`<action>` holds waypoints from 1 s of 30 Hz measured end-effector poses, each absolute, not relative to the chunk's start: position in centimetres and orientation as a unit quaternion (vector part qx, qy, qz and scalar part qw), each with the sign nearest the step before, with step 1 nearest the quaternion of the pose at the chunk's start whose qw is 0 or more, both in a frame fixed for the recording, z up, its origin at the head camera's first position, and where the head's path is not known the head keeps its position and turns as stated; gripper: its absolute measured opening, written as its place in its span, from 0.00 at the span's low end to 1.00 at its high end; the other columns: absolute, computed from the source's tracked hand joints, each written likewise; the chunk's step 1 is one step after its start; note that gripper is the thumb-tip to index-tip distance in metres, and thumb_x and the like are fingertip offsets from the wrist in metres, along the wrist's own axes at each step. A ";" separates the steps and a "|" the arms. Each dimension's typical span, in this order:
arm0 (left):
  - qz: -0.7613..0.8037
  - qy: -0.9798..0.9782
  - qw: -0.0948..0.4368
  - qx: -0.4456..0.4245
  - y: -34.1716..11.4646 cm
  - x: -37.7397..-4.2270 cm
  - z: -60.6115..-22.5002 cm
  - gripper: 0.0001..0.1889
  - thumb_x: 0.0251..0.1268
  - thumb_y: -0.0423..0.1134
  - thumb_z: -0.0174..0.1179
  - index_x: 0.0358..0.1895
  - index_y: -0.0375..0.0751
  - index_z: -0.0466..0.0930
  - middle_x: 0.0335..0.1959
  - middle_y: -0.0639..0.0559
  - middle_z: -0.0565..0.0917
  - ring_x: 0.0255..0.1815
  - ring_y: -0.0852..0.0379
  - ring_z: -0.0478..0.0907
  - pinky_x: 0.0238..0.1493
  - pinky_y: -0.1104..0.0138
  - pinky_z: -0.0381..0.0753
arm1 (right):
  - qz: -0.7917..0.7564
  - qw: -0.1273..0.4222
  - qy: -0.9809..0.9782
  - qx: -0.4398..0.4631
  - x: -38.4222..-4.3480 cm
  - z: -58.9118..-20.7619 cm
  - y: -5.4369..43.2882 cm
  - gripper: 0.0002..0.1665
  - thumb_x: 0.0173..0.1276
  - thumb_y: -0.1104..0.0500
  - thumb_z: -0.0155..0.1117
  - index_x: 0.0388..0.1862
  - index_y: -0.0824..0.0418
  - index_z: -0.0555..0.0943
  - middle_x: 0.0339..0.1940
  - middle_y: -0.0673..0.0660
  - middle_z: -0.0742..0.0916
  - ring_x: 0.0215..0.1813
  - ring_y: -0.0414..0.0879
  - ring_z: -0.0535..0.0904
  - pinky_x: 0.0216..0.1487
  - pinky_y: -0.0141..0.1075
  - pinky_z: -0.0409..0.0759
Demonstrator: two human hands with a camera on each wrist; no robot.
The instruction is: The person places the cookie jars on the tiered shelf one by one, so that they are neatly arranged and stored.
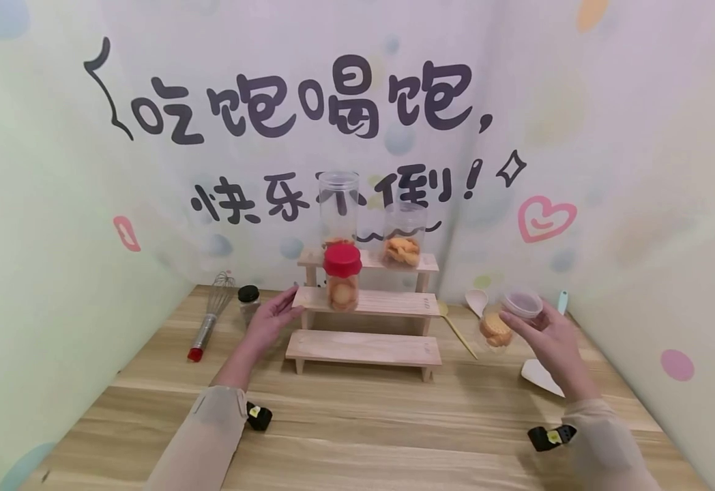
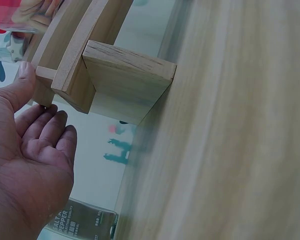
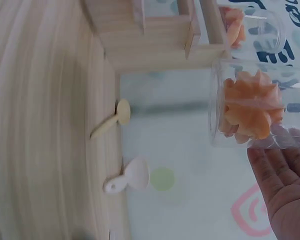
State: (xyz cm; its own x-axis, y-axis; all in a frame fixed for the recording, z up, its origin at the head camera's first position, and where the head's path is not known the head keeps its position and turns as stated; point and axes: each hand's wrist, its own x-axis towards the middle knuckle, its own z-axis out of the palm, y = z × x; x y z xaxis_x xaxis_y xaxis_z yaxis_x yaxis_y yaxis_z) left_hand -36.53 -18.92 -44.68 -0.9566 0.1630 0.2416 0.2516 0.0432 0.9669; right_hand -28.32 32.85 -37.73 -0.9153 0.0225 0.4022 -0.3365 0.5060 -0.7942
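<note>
My left hand [image 1: 273, 315] is at the left end of a three-tier wooden stand [image 1: 363, 346]. In the left wrist view its thumb and curled fingers pinch the end of an upper board. Over the table's right side, my right hand [image 1: 544, 335] holds a clear plastic jar [image 3: 252, 107] with orange snack pieces in its lower part. The jar is off the table and apart from the stand. A red-lidded jar [image 1: 342, 276] of round biscuits stands on the middle tier. On the top tier are a tall clear jar [image 1: 338, 208] and a shorter clear jar [image 1: 403, 239] with snacks.
Left of the stand lie a whisk [image 1: 210, 317] and a black-capped pepper bottle [image 1: 250, 303]. To the right are a yellow spoon [image 1: 458, 332], a pale spoon [image 1: 477, 300] and a white flat utensil [image 1: 542, 376]. Printed walls [image 1: 241, 41] close in the table [image 1: 382, 436].
</note>
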 end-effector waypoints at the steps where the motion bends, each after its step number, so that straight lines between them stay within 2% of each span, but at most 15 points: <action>1: -0.677 -0.721 0.032 -0.145 -19.0 -36.6 -44.7 0.36 0.73 0.38 0.62 0.78 0.34 0.57 0.80 0.43 0.57 0.79 0.47 0.56 0.75 0.59 0.63 | 0.503 0.179 -0.840 0.092 -28.6 -37.6 32.4 0.35 0.70 0.49 0.70 0.69 0.62 0.72 0.53 0.47 0.85 0.53 0.30 0.80 0.49 0.21 0.78; 5: -0.679 -0.721 0.032 -0.138 -19.0 -36.6 -44.8 0.35 0.72 0.38 0.62 0.77 0.36 0.59 0.79 0.43 0.58 0.79 0.48 0.57 0.74 0.60 0.63 | 0.540 0.168 -0.818 0.101 -29.5 -37.2 30.4 0.34 0.70 0.49 0.70 0.69 0.62 0.73 0.56 0.51 0.84 0.57 0.34 0.79 0.53 0.22 0.78; 11: -0.679 -0.720 0.036 -0.140 -19.0 -36.6 -44.7 0.35 0.72 0.37 0.62 0.77 0.35 0.59 0.79 0.43 0.58 0.78 0.47 0.57 0.74 0.62 0.64 | 0.542 0.168 -0.815 0.118 -31.0 -36.7 27.4 0.36 0.69 0.46 0.70 0.69 0.61 0.72 0.59 0.59 0.83 0.58 0.41 0.79 0.54 0.25 0.79; 18: -0.678 -0.720 0.038 -0.140 -18.9 -36.5 -44.4 0.34 0.73 0.37 0.62 0.77 0.35 0.59 0.79 0.43 0.58 0.79 0.46 0.56 0.75 0.59 0.63 | 0.559 0.168 -0.804 0.119 -33.0 -35.8 24.2 0.39 0.63 0.40 0.73 0.68 0.56 0.74 0.59 0.56 0.83 0.60 0.46 0.79 0.57 0.35 0.80; 24: -0.672 -0.727 0.031 -0.136 -18.9 -36.4 -44.3 0.34 0.73 0.37 0.62 0.77 0.36 0.59 0.79 0.42 0.57 0.79 0.45 0.55 0.76 0.55 0.61 | 0.599 0.170 -0.774 0.113 -34.1 -35.4 22.0 0.40 0.63 0.42 0.75 0.69 0.56 0.74 0.62 0.57 0.83 0.63 0.47 0.78 0.65 0.45 0.76; 30: -0.670 -0.729 0.032 -0.133 -19.0 -36.3 -44.4 0.35 0.73 0.38 0.62 0.78 0.36 0.58 0.79 0.42 0.57 0.79 0.46 0.56 0.76 0.56 0.61 | 0.641 0.164 -0.742 0.107 -34.8 -34.9 19.8 0.39 0.60 0.42 0.77 0.67 0.54 0.76 0.60 0.56 0.84 0.62 0.48 0.79 0.68 0.49 0.74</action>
State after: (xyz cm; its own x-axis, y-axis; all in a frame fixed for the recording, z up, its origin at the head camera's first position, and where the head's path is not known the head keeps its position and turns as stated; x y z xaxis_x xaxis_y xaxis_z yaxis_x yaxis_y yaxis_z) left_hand -36.33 -19.03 -44.38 -0.9624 0.1518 0.2252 0.2372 0.0657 0.9692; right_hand -34.84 19.83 -34.87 -0.9228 0.0513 0.3819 -0.3703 0.1557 -0.9158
